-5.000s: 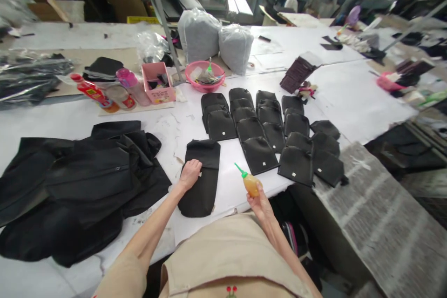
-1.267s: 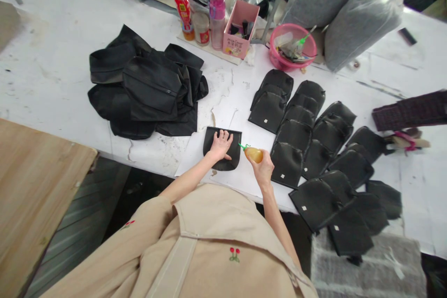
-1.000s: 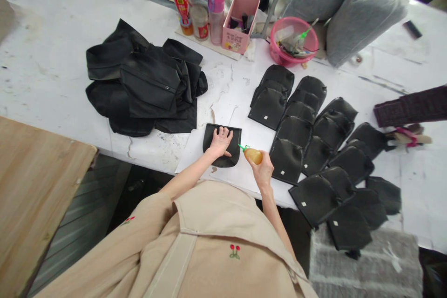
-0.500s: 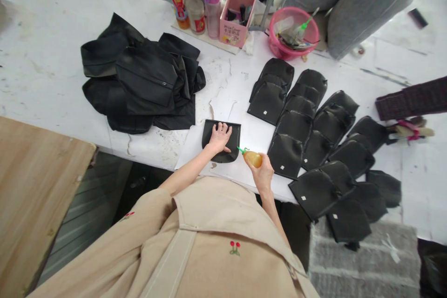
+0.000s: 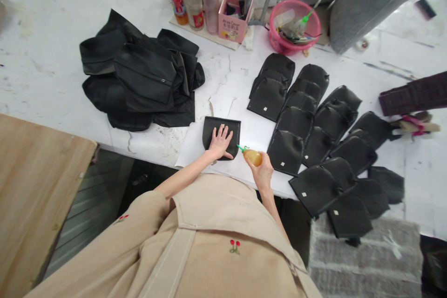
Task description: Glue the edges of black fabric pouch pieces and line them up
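Note:
My left hand (image 5: 220, 142) lies spread and flat on a black rounded pocket-shaped piece (image 5: 209, 131), which rests on white paper (image 5: 190, 149) at the table's near edge. My right hand (image 5: 262, 171) is closed around a small bottle of amber liquid (image 5: 253, 157). The bottle's green nozzle points left, at the right edge of the black piece; whether it touches cannot be told. Rows of similar black pieces (image 5: 295, 123) overlap on the right, several with small white tags.
A heap of black fabric pieces (image 5: 145, 74) lies to the left. Along the back stand bottles (image 5: 210, 0), a pink box (image 5: 233, 28) and a pink basket (image 5: 284, 45) of tools. A dark sleeve-like roll (image 5: 415, 95) is at far right; a wooden board (image 5: 42, 186) at lower left.
The fingers of my left hand have spread and flattened out on the black piece. My right hand with the bottle has hardly moved. The view has shifted slightly.

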A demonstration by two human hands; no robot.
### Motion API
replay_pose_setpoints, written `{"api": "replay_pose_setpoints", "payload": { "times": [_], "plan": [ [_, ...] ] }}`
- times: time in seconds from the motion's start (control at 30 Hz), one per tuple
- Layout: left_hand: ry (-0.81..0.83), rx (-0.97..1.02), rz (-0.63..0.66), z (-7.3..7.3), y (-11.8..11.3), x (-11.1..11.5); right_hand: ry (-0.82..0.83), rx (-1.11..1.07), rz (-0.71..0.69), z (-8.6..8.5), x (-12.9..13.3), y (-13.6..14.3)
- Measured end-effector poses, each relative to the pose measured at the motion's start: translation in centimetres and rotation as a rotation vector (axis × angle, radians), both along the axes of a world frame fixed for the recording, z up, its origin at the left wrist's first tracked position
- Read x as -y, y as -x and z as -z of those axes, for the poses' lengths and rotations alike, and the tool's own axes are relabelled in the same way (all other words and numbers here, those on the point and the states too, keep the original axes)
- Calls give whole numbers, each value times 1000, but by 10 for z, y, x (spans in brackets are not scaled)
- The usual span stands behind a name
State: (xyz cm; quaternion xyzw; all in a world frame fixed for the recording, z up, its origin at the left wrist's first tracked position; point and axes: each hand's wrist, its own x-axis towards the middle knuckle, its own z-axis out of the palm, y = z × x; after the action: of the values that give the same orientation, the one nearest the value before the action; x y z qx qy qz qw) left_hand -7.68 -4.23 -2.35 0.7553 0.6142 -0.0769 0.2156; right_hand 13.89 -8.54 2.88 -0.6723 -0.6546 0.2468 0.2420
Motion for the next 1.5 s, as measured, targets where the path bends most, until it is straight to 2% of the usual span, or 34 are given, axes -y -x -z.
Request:
{"api": "replay_pose_setpoints", "payload": {
  "times": [0.17, 0.63, 1.17, 1.5],
  "plan": [
    [-44, -24, 23, 10, -1, 4, -2, -10, 3, 1, 7, -3],
    [-70, -43, 48, 11, 0, 7, 46, -40, 54, 5, 25, -10],
    [-16, -38, 57, 4, -1, 4, 135, -97, 31, 8, 53, -18],
    [10, -47, 101, -1, 5, 1, 168, -130, 47, 10, 55, -24]
  ]
}}
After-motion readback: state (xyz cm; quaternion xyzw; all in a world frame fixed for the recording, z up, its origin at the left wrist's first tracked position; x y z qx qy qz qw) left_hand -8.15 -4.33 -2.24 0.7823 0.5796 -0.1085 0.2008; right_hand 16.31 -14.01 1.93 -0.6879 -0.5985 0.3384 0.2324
